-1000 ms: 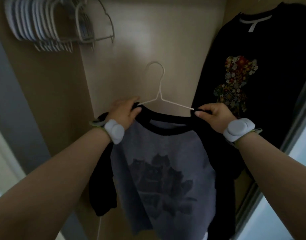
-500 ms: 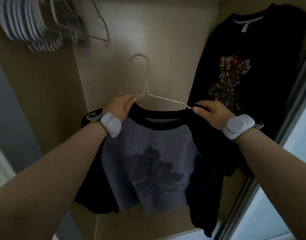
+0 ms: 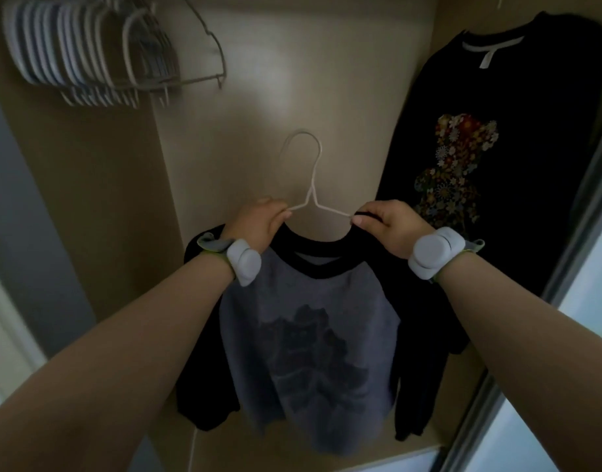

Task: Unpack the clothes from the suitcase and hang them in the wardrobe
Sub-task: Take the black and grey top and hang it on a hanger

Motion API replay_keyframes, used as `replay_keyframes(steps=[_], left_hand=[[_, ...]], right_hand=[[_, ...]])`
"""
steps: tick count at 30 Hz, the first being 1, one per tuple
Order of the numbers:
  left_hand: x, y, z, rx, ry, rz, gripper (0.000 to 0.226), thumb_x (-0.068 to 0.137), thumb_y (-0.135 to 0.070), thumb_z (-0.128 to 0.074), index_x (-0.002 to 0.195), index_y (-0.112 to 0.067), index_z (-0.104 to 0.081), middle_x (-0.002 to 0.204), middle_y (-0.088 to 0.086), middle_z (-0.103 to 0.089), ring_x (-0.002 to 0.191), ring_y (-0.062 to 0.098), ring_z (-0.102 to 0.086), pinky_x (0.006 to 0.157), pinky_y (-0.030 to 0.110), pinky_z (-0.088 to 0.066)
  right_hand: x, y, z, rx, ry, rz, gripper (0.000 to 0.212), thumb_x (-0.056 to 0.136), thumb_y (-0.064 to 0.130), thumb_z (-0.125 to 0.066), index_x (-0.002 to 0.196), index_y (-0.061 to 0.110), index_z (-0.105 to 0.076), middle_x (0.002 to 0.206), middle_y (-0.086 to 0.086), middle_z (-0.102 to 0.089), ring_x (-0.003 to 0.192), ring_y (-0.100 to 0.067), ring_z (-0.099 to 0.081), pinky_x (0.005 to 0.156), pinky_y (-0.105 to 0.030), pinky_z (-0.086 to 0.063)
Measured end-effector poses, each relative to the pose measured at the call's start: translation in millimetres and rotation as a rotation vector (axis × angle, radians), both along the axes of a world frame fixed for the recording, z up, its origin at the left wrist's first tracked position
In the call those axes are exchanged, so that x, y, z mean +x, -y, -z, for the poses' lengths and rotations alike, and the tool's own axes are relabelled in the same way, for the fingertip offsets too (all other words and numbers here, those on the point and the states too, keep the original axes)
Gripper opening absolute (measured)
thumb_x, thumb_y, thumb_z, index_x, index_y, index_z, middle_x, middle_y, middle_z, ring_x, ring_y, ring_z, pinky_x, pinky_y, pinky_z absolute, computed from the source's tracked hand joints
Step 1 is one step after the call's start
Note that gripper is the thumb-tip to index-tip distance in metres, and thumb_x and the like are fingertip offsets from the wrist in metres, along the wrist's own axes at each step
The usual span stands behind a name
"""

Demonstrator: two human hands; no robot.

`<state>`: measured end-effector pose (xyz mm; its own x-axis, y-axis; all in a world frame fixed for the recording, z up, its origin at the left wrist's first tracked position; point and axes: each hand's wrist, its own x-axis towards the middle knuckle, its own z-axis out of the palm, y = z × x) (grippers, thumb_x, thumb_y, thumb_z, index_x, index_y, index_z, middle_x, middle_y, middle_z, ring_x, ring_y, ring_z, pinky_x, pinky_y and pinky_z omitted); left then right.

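A grey shirt with black sleeves and a dark print (image 3: 310, 321) hangs on a white wire hanger (image 3: 310, 185) in front of the beige wardrobe back wall (image 3: 292, 97). My left hand (image 3: 258, 226) grips the shirt's left shoulder over the hanger arm. At the right end of the collar my right hand (image 3: 388, 226) pinches the black neckband and the hanger wire. The hanger's hook points up, free of any rail in view. The suitcase is out of sight.
A black sweatshirt with a flowered bear print (image 3: 480, 148) hangs at the right. Several empty white hangers (image 3: 81, 59) are bunched at the top left. A sliding door frame (image 3: 565, 267) runs down the right side; the wardrobe's left side panel (image 3: 88, 199) stands close.
The shirt and hanger have drifted slightly right and the view has tilted; the hem has dropped back down. Both hands keep the same hold on the shoulders.
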<state>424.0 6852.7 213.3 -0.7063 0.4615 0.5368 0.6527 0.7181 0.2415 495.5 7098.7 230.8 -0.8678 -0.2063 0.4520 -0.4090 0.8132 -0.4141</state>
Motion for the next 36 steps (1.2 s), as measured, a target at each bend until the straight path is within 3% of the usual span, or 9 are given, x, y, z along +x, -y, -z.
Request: replay_keyframes(steps=[2,5,9,13,17,21,24,28,36], left_hand=[[-2,5,-1,-0.083,-0.105,-0.109,0.05,0.095,-0.04,-0.03,0.09,-0.001,-0.063,0.094,0.017,-0.061,0.091,0.032,-0.055,0.079,0.036,-0.041],[-1,-1,-1,-0.217,-0.164,-0.237,0.039,0.1,-0.03,-0.035,0.101,-0.002,-0.062,0.105,0.017,-0.061,0.099,0.032,-0.053,0.087,0.037,-0.035],[3,-17,0,-0.086,-0.037,-0.245,0.026,0.101,-0.012,-0.033,0.114,-0.001,-0.054,0.108,0.02,-0.059,0.093,0.03,-0.057,0.072,0.034,-0.042],[-14,-8,-10,0.01,-0.015,-0.321,0.023,0.098,-0.009,-0.036,0.112,-0.004,-0.054,0.104,0.018,-0.06,0.08,0.024,-0.053,0.07,0.034,-0.044],[-23,-22,-30,0.071,-0.04,-0.313,0.02,0.098,-0.008,-0.035,0.101,-0.008,-0.054,0.098,0.014,-0.058,0.079,0.021,-0.049,0.068,0.031,-0.039],[-23,-55,-55,0.083,-0.059,-0.225,0.024,0.1,-0.01,-0.033,0.103,-0.005,-0.056,0.106,0.017,-0.059,0.081,0.018,-0.046,0.067,0.026,-0.032],[-27,-77,-66,0.203,-0.09,-0.123,0.03,0.1,-0.011,-0.036,0.12,-0.001,-0.056,0.119,0.02,-0.058,0.101,0.028,-0.056,0.082,0.03,-0.04],[-33,-105,-69,0.283,-0.178,0.001,0.055,0.093,-0.007,-0.046,0.145,-0.013,-0.03,0.147,0.019,-0.033,0.134,0.031,-0.035,0.111,0.038,-0.03],[-70,-159,-114,0.292,-0.129,0.104,0.061,0.093,-0.012,-0.05,0.148,-0.015,-0.024,0.153,0.016,-0.021,0.141,0.031,-0.022,0.115,0.04,-0.024]], right_hand=[[-2,-2,-1,-0.007,-0.044,0.026,0.027,0.096,0.029,-0.051,0.105,0.01,-0.068,0.1,-0.004,-0.068,0.092,-0.017,-0.061,0.084,-0.03,-0.049],[-4,-6,0,0.003,-0.049,0.049,0.028,0.096,0.03,-0.05,0.108,0.012,-0.068,0.106,-0.005,-0.069,0.097,-0.019,-0.062,0.09,-0.037,-0.05],[6,-19,-7,-0.029,-0.007,0.066,0.035,0.093,0.036,-0.053,0.124,0.02,-0.058,0.106,-0.001,-0.065,0.098,-0.017,-0.06,0.091,-0.034,-0.049],[18,-51,-10,0.283,0.091,0.248,0.028,0.094,0.031,-0.052,0.113,0.011,-0.061,0.107,-0.007,-0.063,0.102,-0.025,-0.059,0.083,-0.031,-0.044],[37,-71,-8,0.032,-0.147,0.271,0.028,0.096,0.027,-0.05,0.118,0.012,-0.06,0.109,-0.004,-0.064,0.101,-0.021,-0.058,0.086,-0.032,-0.045],[50,-83,-21,0.062,-0.193,0.25,0.029,0.096,0.031,-0.047,0.113,0.013,-0.062,0.099,-0.001,-0.065,0.092,-0.018,-0.06,0.082,-0.035,-0.049],[55,-95,-31,0.012,-0.332,0.313,0.027,0.096,0.032,-0.047,0.099,0.013,-0.066,0.084,0.0,-0.065,0.081,-0.02,-0.062,0.072,-0.033,-0.049],[54,-98,-45,-0.023,-0.46,0.425,0.028,0.095,0.031,-0.051,0.098,0.01,-0.069,0.08,-0.002,-0.065,0.078,-0.021,-0.062,0.069,-0.029,-0.046],[32,-124,-121,-0.125,-0.549,0.643,0.032,0.095,0.034,-0.05,0.106,0.009,-0.068,0.095,-0.013,-0.069,0.09,-0.03,-0.063,0.077,-0.035,-0.049]])
